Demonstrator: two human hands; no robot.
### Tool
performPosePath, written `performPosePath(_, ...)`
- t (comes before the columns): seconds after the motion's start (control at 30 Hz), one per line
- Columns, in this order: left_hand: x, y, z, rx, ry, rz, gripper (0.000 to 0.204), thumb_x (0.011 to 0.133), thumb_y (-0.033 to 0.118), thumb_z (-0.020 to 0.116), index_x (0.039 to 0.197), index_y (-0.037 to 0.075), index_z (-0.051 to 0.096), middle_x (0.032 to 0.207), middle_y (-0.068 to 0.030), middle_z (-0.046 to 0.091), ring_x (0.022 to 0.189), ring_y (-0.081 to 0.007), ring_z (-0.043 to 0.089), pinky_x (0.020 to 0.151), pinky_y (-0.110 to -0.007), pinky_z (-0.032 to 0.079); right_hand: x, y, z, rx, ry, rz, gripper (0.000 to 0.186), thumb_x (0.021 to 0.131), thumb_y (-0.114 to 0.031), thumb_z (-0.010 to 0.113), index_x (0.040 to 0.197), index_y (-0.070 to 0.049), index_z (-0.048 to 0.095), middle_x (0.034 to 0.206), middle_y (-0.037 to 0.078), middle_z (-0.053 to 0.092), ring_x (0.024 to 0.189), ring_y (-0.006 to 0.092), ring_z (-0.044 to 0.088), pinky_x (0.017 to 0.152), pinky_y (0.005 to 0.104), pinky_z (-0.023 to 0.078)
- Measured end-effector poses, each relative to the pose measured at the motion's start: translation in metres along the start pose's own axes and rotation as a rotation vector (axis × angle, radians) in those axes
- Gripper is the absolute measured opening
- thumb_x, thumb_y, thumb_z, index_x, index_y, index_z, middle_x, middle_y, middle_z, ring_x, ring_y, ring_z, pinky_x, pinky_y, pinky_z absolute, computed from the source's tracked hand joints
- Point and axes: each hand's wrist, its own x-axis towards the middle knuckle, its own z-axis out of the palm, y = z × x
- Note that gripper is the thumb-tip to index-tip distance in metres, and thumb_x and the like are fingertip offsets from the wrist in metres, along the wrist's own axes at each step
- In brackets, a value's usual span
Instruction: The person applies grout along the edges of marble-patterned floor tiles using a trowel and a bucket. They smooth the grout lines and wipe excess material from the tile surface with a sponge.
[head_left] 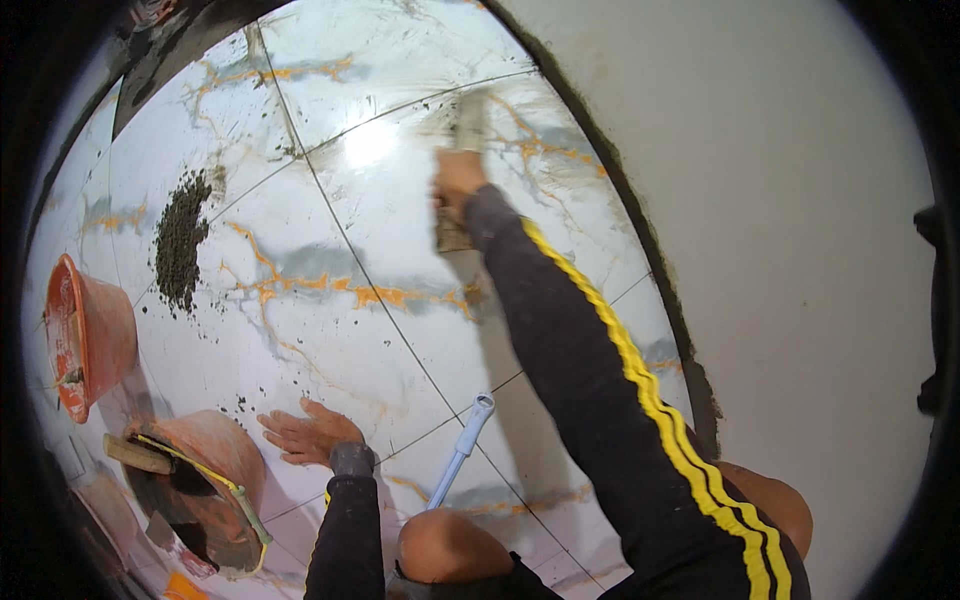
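Note:
My right hand (459, 178) reaches far forward over the marbled floor tiles (390, 350), near the wall. It is closed around a long, flat, brownish plasterer's float (455, 237), which lies lengthwise along the tile; motion blurs its far end and my hand hides its middle. Nearer to me on the left, my left hand (314, 435) rests flat on the tiles with its fingers spread and nothing in it. Between my arms, beside my knee, lies a pale blue tool (462, 445) with a ring-shaped head; my knee hides its lower end.
A heap of dark grey mortar (181, 243) sits on the tiles at left. An orange bucket (105, 335) lies tilted below it. Closer stands a mortar-stained bucket (235, 455) holding a wooden-handled tool (138, 454). The pale wall (780, 230) rises at right, with a dark gap (640, 220) along its foot.

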Motion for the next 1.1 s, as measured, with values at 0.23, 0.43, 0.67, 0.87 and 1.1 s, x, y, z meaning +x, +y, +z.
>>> performPosePath(0.23, -0.002, 0.006, 0.0, 0.0, -0.011, 0.0, 0.068, 0.105, 0.043, 0.052, 0.159, 0.005, 0.034, 0.167, -0.0113, 0.035, 0.153, -0.0329, 0.034, 0.12, -0.057, 0.027, -0.063, -0.064, 0.132, -0.649, -0.476, -0.631, 0.04, 0.101, -0.032, 0.06, 0.096, 0.007, 0.059, 0.073, 0.023, 0.063, 0.068, 0.0353, 0.066, 0.06, 0.0474, 0.051)
performPosePath(0.43, 0.007, -0.001, -0.024, -0.246, -0.068, 0.005, 0.067, 0.098, 0.033, 0.06, 0.149, -0.006, 0.04, 0.169, -0.0191, 0.026, 0.155, -0.0397, 0.022, 0.121, -0.064, 0.019, -0.101, -0.077, 0.103, -0.78, -0.322, -0.877, 0.039, 0.1, -0.031, 0.057, 0.105, 0.007, 0.055, 0.092, 0.031, 0.069, 0.084, 0.05, 0.069, 0.076, 0.0581, 0.055)
performPosePath(0.67, 0.011, 0.001, -0.041, -0.31, -0.134, -0.022, 0.065, 0.097, 0.031, 0.061, 0.147, -0.006, 0.042, 0.168, -0.0205, 0.027, 0.155, -0.0416, 0.021, 0.121, -0.064, 0.018, -0.111, -0.045, 0.103, -1.135, -0.475, -0.767, 0.031, 0.102, -0.031, 0.056, 0.102, 0.0, 0.056, 0.086, 0.026, 0.071, 0.081, 0.0458, 0.071, 0.074, 0.0566, 0.055)
performPosePath(0.87, 0.008, 0.001, -0.034, -0.309, -0.139, -0.036, 0.063, 0.098, 0.031, 0.063, 0.147, -0.003, 0.043, 0.169, -0.0176, 0.027, 0.156, -0.0402, 0.021, 0.121, -0.064, 0.019, -0.109, -0.04, 0.067, -1.137, -0.388, -0.786, 0.035, 0.101, -0.038, 0.058, 0.099, -0.003, 0.056, 0.082, 0.025, 0.07, 0.076, 0.0443, 0.069, 0.069, 0.0581, 0.053)
performPosePath(1.1, 0.008, 0.001, -0.035, -0.298, -0.173, -0.036, 0.06, 0.102, 0.029, 0.058, 0.149, -0.001, 0.039, 0.17, -0.0166, 0.022, 0.157, -0.0391, 0.018, 0.122, -0.063, 0.017, -0.152, -0.001, -0.084, -1.385, -1.028, -0.92, 0.033, 0.1, -0.044, 0.06, 0.106, -0.012, 0.062, 0.068, 0.013, 0.065, 0.058, 0.0339, 0.065, 0.051, 0.0503, 0.048)
